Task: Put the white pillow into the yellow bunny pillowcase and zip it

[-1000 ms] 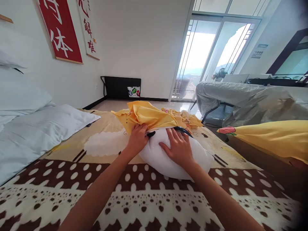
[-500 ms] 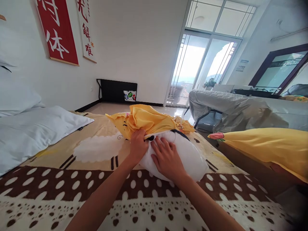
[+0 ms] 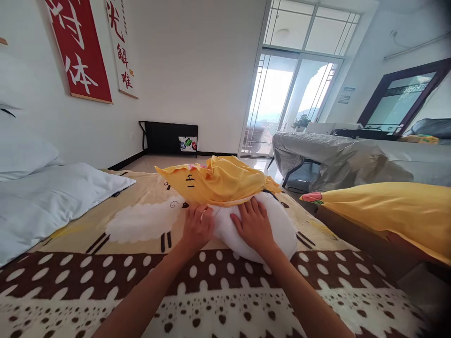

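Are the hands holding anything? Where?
The right hand lies open on the middle pillow. Unclear whether the left hand grips the yellow cloth by its edge.

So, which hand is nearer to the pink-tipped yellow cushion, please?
Right: the right hand lies on the white pillow, left of the yellow cushion; the left hand is farther left.

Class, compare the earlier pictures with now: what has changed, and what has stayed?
The yellow cloth has opened out at left, showing more black markings; the black piece beside the left hand no longer shows. That hand has drawn back slightly; whether it holds the hem is unclear. The right hand still lies on the white pillow, and the yellow cushion hasn't moved.
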`<state>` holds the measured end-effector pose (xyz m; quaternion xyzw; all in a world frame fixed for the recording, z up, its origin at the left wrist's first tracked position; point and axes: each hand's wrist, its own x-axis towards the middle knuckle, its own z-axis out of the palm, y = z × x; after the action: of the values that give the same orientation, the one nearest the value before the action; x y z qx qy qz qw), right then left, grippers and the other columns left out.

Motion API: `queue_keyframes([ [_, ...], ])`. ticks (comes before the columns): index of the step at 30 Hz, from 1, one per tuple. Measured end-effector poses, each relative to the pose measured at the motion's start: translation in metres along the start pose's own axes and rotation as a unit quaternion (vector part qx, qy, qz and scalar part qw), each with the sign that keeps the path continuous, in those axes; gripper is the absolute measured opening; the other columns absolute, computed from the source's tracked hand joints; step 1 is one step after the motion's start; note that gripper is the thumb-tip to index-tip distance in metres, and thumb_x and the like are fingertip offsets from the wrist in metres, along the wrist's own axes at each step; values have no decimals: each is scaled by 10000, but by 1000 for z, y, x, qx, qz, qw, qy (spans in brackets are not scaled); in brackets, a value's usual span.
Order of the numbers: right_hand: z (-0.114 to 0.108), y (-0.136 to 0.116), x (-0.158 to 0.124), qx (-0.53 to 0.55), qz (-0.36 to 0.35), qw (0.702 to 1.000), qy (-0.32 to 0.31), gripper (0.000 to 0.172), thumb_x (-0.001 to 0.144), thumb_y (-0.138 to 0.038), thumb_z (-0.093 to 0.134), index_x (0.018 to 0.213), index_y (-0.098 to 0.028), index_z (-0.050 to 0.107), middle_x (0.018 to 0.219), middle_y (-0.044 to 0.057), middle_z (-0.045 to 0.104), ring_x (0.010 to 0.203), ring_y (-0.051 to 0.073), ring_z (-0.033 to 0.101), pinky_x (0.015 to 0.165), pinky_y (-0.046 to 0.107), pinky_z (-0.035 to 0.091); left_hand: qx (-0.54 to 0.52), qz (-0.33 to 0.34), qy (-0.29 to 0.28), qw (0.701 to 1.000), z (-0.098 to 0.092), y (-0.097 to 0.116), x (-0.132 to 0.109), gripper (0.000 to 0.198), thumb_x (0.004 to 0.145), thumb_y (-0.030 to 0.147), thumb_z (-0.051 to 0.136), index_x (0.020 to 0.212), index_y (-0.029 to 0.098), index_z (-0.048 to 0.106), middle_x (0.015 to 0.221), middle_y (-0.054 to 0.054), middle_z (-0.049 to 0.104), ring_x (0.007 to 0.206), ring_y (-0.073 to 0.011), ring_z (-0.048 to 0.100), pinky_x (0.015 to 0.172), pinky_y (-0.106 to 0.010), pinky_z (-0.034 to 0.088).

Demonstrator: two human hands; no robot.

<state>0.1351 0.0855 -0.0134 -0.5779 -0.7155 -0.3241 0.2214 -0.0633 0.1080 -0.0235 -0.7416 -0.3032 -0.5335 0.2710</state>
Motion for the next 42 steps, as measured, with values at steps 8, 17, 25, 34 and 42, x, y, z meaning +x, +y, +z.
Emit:
queue_keyframes([
  [8, -11, -6, -7, 4, -13, 999, 37, 422, 956, -406, 366, 1198, -125, 566, 1253, 157, 567, 1229, 319, 406, 1015, 449, 268, -24, -71, -31, 997, 31, -20, -15, 268, 875, 100, 491, 1137, 151, 505, 1025, -106, 608, 986, -218, 550, 871, -355, 497],
  [17, -13, -8, -10, 12, -27, 999, 14, 502, 914, -532, 427, 1215, -154, 563, 1254, 175, 550, 1249, 352, 401, 978, 479, 304, -17, -122, -26, 992, 49, -12, 8, 137, 807, 113, 543, 918, 169, 599, 928, -91, 622, 905, -249, 515, 815, -393, 447],
  [25, -13, -30, -3, -78, 57, 995, 11, 648, 862, -569, 494, 1171, -6, 580, 1222, 324, 542, 1197, 468, 450, 938, 531, 335, -13, -157, 9, 987, 67, 2, 14, 165, 772, 50, 516, 684, 181, 563, 711, -57, 591, 793, -226, 476, 747, -366, 384],
  [34, 15, -4, 17, -76, 129, 986, 68, 537, 896, -498, 444, 1047, -12, 617, 1115, 319, 602, 1152, 438, 488, 919, 545, 353, -37, 34, -28, 998, 42, 21, -10, 257, 817, 70, 444, 604, 193, 517, 615, -36, 513, 645, -175, 472, 634, -302, 407],
  [42, -10, -48, -26, -36, -14, 994, 105, 327, 858, -232, 475, 1135, -153, 631, 1052, 180, 667, 1095, 349, 543, 963, 542, 380, -96, 118, -58, 987, 24, 57, 34, 190, 841, 150, 466, 936, 165, 629, 1029, -107, 649, 1090, -213, 561, 953, -360, 453],
])
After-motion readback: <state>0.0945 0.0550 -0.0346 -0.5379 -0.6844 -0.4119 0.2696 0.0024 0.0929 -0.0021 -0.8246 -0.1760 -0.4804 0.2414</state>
